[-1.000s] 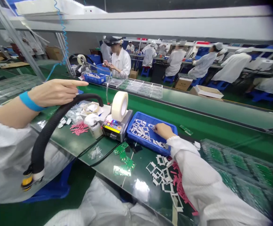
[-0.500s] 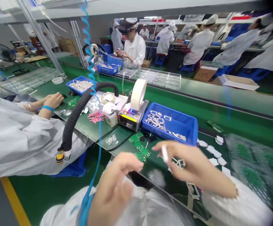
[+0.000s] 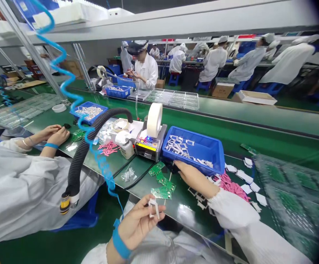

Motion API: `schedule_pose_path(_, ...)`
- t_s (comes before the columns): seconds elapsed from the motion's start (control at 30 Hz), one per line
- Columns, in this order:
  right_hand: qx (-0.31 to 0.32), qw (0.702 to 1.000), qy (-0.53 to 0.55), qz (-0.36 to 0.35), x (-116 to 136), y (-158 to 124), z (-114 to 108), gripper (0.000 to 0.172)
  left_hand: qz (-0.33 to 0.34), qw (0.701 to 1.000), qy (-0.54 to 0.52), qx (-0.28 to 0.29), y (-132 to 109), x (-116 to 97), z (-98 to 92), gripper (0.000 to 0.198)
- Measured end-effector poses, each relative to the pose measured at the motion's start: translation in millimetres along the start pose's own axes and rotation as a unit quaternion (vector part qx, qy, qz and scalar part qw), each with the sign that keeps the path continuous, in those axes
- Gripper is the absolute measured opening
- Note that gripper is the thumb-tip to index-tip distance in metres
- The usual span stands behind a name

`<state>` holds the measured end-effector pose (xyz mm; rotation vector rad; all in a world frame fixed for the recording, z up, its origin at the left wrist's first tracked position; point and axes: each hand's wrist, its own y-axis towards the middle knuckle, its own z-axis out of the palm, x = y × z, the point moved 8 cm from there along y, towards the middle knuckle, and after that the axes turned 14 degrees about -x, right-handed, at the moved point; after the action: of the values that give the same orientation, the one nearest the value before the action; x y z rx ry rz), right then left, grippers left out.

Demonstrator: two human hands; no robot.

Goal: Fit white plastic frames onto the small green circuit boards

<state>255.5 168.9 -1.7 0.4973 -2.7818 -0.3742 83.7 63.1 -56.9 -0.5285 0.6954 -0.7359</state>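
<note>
My left hand (image 3: 137,223), with a blue wrist strap (image 3: 121,240), pinches a small white rectangular frame (image 3: 156,209) between thumb and fingers, above the bench's front edge. Further forward, my right hand (image 3: 190,176) reaches to the bench at the near side of a blue bin (image 3: 219,156) of white frames. Its fingers are drawn together beside some dark pieces (image 3: 169,165); whatever lies at the fingertips is hidden. Several green circuit boards (image 3: 162,192) lie between my hands. Pink strips (image 3: 232,187) and loose white frames (image 3: 200,201) surround my right forearm.
A tape dispenser (image 3: 148,150) with a tape roll stands left of the bin, beside a white bottle (image 3: 126,148). A black hose (image 3: 77,165) and coiled blue cord (image 3: 71,95) hang at left. White pads (image 3: 244,176) and clear trays (image 3: 293,183) lie right. A co-worker's hands (image 3: 56,135) work at far left.
My right hand has moved forward to the bin's near side, and the white piece seen in it is gone from view there. My left hand now holds a white frame. The view has shifted.
</note>
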Motion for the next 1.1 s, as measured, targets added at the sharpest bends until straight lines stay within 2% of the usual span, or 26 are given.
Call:
schedule_pose_path(0.1,0.013,0.999,-0.044,-0.001,-24.0,6.4,22.7,0.041,0.024,0.997,-0.006,-0.069,-0.3,-11.9,-24.8,0.034)
schedule_pose_path(0.2,0.021,0.996,-0.086,-0.006,-27.6,2.8,25.6,0.034,0.063,0.985,-0.046,-0.151,-5.1,-29.2,-56.7,0.036)
schedule_pose_path(0.33,-0.005,0.992,-0.128,-0.018,-24.4,-6.6,7.2,0.037,0.136,0.951,-0.141,-0.239,-15.3,-58.5,-113.3,0.045)
schedule_pose_path(0.47,-0.092,0.984,-0.139,-0.062,-11.0,-1.4,-18.3,0.032,0.187,0.908,-0.233,-0.294,-29.8,-86.1,-173.9,0.05)
schedule_pose_path(0.53,-0.099,0.991,-0.051,-0.079,14.6,10.2,-20.8,0.03,0.217,0.895,-0.246,-0.303,-38.2,-101.6,-195.1,0.052)
schedule_pose_path(0.6,-0.033,0.99,0.109,-0.083,61.7,24.6,-7.7,0.029,0.246,0.886,-0.25,-0.303,-46.1,-114.7,-209.6,0.053)
schedule_pose_path(0.63,0.019,0.977,0.195,-0.08,92.9,31.0,4.8,0.031,0.258,0.883,-0.251,-0.3,-49.4,-119.6,-215.1,0.053)
schedule_pose_path(0.67,0.073,0.956,0.276,-0.069,126.8,36.7,20.3,0.032,0.27,0.882,-0.247,-0.298,-52.4,-123.3,-220.2,0.054)
schedule_pose_path(0.7,0.143,0.922,0.358,-0.04,161.1,40.7,41.4,0.033,0.279,0.881,-0.235,-0.3,-55.1,-125.9,-225.3,0.055)
schedule_pose_path(0.73,0.227,0.871,0.436,0.011,194.2,41.8,67.3,0.033,0.287,0.882,-0.217,-0.306,-57.6,-127.4,-230.9,0.057)
schedule_pose_path(0.8,0.297,0.83,0.471,0.034,253.6,46.9,111.3,0.025,0.292,0.882,-0.177,-0.325,-62.4,-128.2,-243.5,0.061)
schedule_pose_path(0.87,0.351,0.793,0.493,0.071,298.4,48.5,151.6,0.012,0.291,0.883,-0.139,-0.342,-67.6,-128.9,-255.4,0.062)
schedule_pose_path(0.97,0.347,0.758,0.535,0.141,336.1,52.6,184.5,0.011,0.304,0.878,-0.114,-0.351,-78.3,-135.2,-267.1,0.058)
schedule_pose_path(1.03,0.312,0.747,0.557,0.188,343.1,54.3,190.1,0.014,0.325,0.867,-0.118,-0.358,-85.7,-141.8,-269.9,0.054)
schedule_pose_path(1.1,0.296,0.74,0.56,0.226,339.4,50.5,189.0,0.013,0.342,0.859,-0.139,-0.353,-87.4,-146.5,-267.1,0.05)
